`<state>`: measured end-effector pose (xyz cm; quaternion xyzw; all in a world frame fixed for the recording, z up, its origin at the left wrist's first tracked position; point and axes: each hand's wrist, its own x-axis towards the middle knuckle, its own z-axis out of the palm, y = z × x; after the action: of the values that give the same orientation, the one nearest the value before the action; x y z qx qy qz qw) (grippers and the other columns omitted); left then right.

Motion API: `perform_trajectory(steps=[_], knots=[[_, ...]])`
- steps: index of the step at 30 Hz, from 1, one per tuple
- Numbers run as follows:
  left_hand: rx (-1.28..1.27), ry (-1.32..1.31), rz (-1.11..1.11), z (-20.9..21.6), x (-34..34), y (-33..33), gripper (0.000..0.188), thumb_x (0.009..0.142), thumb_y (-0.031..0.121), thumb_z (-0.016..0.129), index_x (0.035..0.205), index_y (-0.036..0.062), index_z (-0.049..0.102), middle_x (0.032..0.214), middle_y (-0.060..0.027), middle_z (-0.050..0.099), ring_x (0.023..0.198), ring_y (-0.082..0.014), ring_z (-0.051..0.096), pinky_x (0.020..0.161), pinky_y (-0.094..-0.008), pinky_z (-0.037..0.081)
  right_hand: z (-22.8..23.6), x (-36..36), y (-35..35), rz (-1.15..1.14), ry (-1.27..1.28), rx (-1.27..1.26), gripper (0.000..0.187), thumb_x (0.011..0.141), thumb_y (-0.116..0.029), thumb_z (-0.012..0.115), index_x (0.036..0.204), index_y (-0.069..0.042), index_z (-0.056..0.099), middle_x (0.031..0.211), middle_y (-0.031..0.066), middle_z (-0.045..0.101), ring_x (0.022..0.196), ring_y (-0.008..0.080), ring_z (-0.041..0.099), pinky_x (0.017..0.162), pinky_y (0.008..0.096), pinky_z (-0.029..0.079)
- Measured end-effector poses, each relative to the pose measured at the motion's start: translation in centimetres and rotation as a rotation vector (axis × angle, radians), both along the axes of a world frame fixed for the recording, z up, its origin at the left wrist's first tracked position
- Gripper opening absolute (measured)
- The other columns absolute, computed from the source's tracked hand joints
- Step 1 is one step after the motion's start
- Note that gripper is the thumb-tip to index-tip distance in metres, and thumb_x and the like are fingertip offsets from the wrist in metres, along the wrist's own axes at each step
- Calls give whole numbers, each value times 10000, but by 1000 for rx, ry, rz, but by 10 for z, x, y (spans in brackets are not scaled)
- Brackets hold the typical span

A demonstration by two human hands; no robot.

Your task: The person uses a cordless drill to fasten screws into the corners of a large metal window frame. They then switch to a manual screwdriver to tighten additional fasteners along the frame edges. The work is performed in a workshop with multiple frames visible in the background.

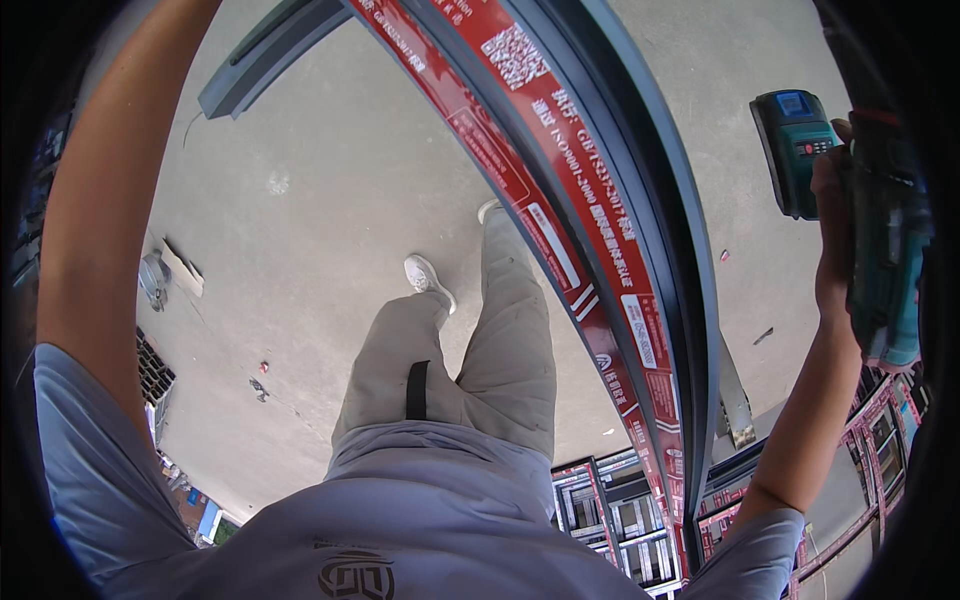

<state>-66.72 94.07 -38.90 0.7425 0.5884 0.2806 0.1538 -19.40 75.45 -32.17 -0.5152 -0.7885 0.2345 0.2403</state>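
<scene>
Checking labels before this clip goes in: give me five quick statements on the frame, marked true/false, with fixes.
1. The right hand grips a green-and-black power tool. True.
2. The long dark grey profile is covered with plain blue film. False: its film is red with white print.
3. The left hand is visible, holding a hammer. False: the left forearm runs out at the top edge; the hand is out of view.
4. A white shoe shows on the grey floor. True.
5. The person wears a bright orange shirt. False: the shirt is greyish blue.
</scene>
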Motion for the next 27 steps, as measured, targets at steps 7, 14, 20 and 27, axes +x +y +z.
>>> perform_trajectory(steps=[7,14,20,27], knots=[[-379,304,-33,12,8,49,483,1047,471,552,937,34,725,775,-39,679,687,-118,625,655,-286,489,-87,-41,35,83,185,-47,486,656,-133,860,1108,-67,693,834,77,642,790,265,649,752,356,517],[-383,360,-210,9,-15,59,614,1012,596,586,789,36,705,655,-54,662,581,-131,622,594,-290,520,-136,-92,52,132,455,27,382,710,-165,763,1056,-20,691,775,99,582,710,279,609,669,387,449],[-387,326,-221,8,-12,58,550,1015,486,642,766,-4,668,589,-53,608,519,-114,541,532,-301,448,-163,-123,63,13,580,-9,372,710,-152,763,1056,-34,691,772,90,581,705,277,599,668,380,438],[-420,322,-226,22,-3,53,489,991,431,699,741,12,662,553,-31,588,486,-89,517,489,-277,413,-158,-128,64,-32,612,-79,363,711,-154,756,1041,-23,682,772,94,569,710,285,591,668,388,429]])
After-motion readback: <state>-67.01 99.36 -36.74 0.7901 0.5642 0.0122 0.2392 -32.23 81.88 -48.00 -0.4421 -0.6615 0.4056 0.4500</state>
